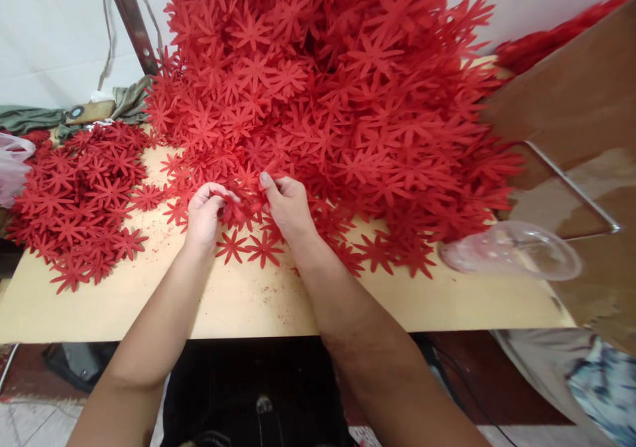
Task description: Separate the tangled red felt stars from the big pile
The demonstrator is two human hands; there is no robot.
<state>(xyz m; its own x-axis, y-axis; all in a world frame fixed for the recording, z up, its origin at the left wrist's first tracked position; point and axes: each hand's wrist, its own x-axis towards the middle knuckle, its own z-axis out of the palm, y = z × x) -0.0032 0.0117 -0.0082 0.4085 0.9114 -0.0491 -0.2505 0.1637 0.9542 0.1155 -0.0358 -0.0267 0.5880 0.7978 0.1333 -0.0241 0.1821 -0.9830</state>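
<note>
My left hand (205, 210) is closed, thumb and fingers pinching a red fabric flower cutout (233, 210) with narrow petals. Just to its right, my right hand (288, 202) is closed too, its thumb pressed against the fingers on a bit of the same red material; its exact shape is hidden among the flowers. Both hands are above the table at the front of a tall heap of red flower cutouts (318, 109). Two loose cutouts lie flat on the table below and between my wrists, one of them a flower cutout (264, 249).
A smaller pile of darker red flower cutouts (74, 195) spreads over the left of the pale table (238, 308). On the right a clear plastic cup (517, 251) lies on its side by a brown cardboard sheet (586, 122). Grey-green cloth (132, 99) sits at the back left.
</note>
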